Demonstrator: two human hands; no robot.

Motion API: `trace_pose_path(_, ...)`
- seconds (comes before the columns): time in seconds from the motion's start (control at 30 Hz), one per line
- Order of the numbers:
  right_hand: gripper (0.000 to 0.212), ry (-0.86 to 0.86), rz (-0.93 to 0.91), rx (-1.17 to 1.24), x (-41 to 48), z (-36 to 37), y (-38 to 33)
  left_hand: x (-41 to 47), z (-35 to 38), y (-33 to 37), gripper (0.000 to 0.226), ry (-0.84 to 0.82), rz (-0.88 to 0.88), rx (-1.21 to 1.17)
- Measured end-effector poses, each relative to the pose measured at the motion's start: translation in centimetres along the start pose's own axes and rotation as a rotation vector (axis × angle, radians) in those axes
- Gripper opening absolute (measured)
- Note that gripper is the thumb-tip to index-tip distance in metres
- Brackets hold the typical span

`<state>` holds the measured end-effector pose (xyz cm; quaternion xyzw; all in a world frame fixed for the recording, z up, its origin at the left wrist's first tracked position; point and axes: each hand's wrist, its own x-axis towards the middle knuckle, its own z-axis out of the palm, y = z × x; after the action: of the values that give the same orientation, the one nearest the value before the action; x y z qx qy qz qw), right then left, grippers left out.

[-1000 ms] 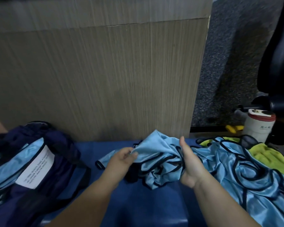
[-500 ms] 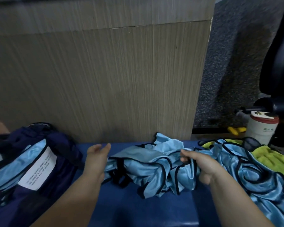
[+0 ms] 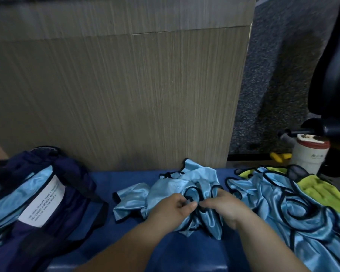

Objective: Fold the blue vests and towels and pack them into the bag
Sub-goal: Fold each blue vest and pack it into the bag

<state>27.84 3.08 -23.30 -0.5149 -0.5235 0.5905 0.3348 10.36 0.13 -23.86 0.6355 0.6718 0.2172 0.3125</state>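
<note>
A crumpled light-blue vest (image 3: pixel 171 193) with black trim lies in the middle of the blue surface (image 3: pixel 110 242). My left hand (image 3: pixel 174 210) and my right hand (image 3: pixel 224 208) meet on top of it, fingers curled and pinching its black-edged fabric. At the right lies a heap of more blue vests (image 3: pixel 294 211) over a yellow-green towel (image 3: pixel 320 191). A dark navy bag (image 3: pixel 53 195) stands open at the left, with blue fabric and a white label (image 3: pixel 41 201) inside.
A wooden panel (image 3: pixel 116 99) rises right behind the surface. At the far right stand a white cup with a red band (image 3: pixel 307 154), a yellow object (image 3: pixel 280 157) on the floor and a black chair (image 3: pixel 334 75) on grey carpet.
My hands were apart, the left one open beside the vest. Both have come together over the middle of the vest and gripped its fabric, bunching it.
</note>
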Motion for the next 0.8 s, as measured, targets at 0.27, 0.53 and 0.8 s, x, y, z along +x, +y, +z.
trace_pose_path(0.27,0.024,-0.107,-0.046,0.07,-0.7,0.4,-0.2,-0.3,0.7,0.7,0.036,0.045,-0.006,-0.312)
trace_pose_path(0.53,0.033,-0.199,-0.074,0.108,-1.4,0.1,-0.7,-1.5,-0.6,2.1,0.027,0.216,-0.084,-0.723)
trace_pose_path(0.8,0.042,-0.329,-0.055,0.305,-2.1,0.7,-1.4,-3.1,-1.4,3.2,0.052,-0.156,0.073,-1.035)
